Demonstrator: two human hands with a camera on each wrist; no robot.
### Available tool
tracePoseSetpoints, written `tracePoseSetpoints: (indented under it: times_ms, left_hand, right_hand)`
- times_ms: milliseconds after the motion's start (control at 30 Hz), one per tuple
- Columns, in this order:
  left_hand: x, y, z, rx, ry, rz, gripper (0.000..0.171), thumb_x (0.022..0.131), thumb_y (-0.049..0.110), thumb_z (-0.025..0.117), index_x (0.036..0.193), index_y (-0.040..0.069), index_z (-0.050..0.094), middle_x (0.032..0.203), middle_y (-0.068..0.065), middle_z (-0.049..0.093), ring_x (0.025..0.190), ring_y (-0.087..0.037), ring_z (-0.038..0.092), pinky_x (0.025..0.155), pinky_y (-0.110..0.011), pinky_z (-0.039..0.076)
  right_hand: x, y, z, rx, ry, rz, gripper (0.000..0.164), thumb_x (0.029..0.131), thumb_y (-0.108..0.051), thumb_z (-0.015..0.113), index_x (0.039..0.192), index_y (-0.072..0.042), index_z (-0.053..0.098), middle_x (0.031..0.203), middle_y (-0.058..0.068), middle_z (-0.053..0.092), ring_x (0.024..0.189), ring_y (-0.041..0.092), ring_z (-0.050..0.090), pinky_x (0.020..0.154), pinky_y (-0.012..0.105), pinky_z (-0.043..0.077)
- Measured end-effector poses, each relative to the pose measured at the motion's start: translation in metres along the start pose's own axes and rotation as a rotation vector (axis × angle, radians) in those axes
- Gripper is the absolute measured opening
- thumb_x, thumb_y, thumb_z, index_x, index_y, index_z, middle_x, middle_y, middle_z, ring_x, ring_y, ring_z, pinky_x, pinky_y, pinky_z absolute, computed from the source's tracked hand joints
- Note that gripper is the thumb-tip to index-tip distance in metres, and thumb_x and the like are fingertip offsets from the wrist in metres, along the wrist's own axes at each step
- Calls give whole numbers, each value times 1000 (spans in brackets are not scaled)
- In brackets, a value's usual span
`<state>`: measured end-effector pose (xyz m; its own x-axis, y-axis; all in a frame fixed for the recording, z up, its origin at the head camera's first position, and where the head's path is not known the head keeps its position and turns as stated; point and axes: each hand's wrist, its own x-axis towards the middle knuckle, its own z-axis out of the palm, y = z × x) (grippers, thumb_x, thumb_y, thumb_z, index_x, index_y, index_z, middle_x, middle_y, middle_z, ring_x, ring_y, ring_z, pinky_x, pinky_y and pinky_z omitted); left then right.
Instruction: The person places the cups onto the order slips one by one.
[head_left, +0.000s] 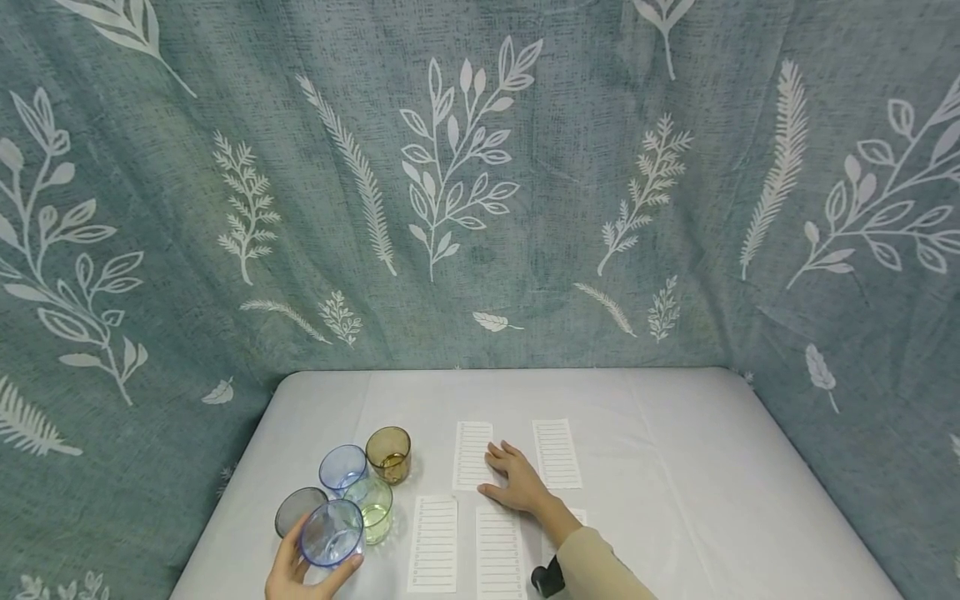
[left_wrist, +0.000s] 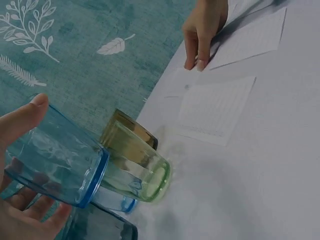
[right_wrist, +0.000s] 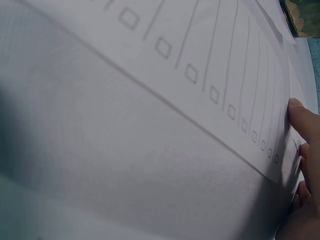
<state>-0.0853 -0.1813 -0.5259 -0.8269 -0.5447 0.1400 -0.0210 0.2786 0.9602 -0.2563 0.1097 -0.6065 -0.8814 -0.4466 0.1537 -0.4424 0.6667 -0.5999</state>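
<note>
My left hand [head_left: 288,579] grips a clear blue glass tumbler [head_left: 332,537], thumb on one side and fingers round the other. In the left wrist view the tumbler [left_wrist: 60,150] is tilted, close to the other glasses. Beside it stand a grey glass [head_left: 298,510], a green glass [head_left: 372,510], a second blue glass [head_left: 343,471] and an amber glass [head_left: 388,454]. With fingers spread, my right hand [head_left: 519,485] rests at the right edge of a lined paper slip [head_left: 471,454]. Checkbox squares run along a slip [right_wrist: 190,72] in the right wrist view.
More lined slips lie on the white-covered table [head_left: 675,500]: one at back right [head_left: 557,454], a front-left slip [head_left: 433,546] and a front-middle slip [head_left: 498,554]. My forearm partly covers another. A leaf-patterned green curtain [head_left: 480,317] hangs behind the table. A black object [head_left: 549,577] shows by my right sleeve.
</note>
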Motion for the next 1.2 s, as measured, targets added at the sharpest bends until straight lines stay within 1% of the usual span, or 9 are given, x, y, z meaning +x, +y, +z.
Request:
tracePoseSetpoints:
  times_ms: [167,300,500,533,633,800,933,1100,1200]
  left_hand:
    - [2,21,-2,-9,-73,-38,91,57,6,89,135,-5,42,133,-32,44,125,-52,37,98,-66,33]
    - [6,31,-1,13,-111,-30,91,59,9,89,136,-2,42,136,-28,43,125,-50,39,99,-61,35]
    - [14,38,5,15,-125,93,88,60,7,88,136,0,44,134,-27,46,120,-49,45,95,-55,41]
    - [16,39,7,12,-125,114,87,60,7,88,135,-1,45,132,-27,47,120,-48,45,96,-51,43]
    - [20,41,11,3,-139,160,87,60,6,88,135,0,46,129,-26,50,120,-44,47,98,-48,42]
    - [26,46,20,-31,-195,200,89,59,5,88,137,1,44,131,-23,50,121,-38,48,100,-51,39]
    - [31,50,29,-49,-211,226,88,59,5,89,135,1,45,132,-19,51,119,-33,49,100,-52,40]
    - [35,52,41,-68,-237,272,86,59,5,88,134,-2,46,131,-23,51,118,-38,50,100,-56,39]
    - [38,51,49,-62,-257,268,87,59,6,88,134,-2,46,131,-24,51,118,-41,49,100,-55,39]
  right_hand:
    - [0,0,1,-5,1,0,62,84,-34,70,127,6,53,141,19,43,135,42,30,107,57,29]
    - [0,1,0,-3,-2,6,62,84,-35,70,128,6,53,142,18,43,135,42,30,107,57,29]
    - [0,1,0,-10,0,15,62,83,-35,70,127,5,54,142,17,44,135,41,30,108,56,29]
    - [0,1,0,-13,-1,17,62,83,-35,70,128,5,54,142,17,44,135,41,30,108,55,29]
    - [1,2,1,-12,-3,17,62,83,-35,71,127,5,54,142,17,44,135,41,30,108,55,29]
    - [1,1,1,2,-5,21,61,83,-34,71,127,5,54,142,17,43,135,41,30,109,55,28]
    - [1,0,0,-11,-4,15,61,82,-34,71,127,5,55,141,18,44,135,41,31,108,55,28]
    - [0,-1,-1,-9,-2,15,61,82,-33,72,126,6,55,140,19,45,134,42,32,108,55,29]
    - [-1,-2,-2,0,0,17,61,82,-32,72,126,6,55,140,19,45,134,42,32,108,56,29]
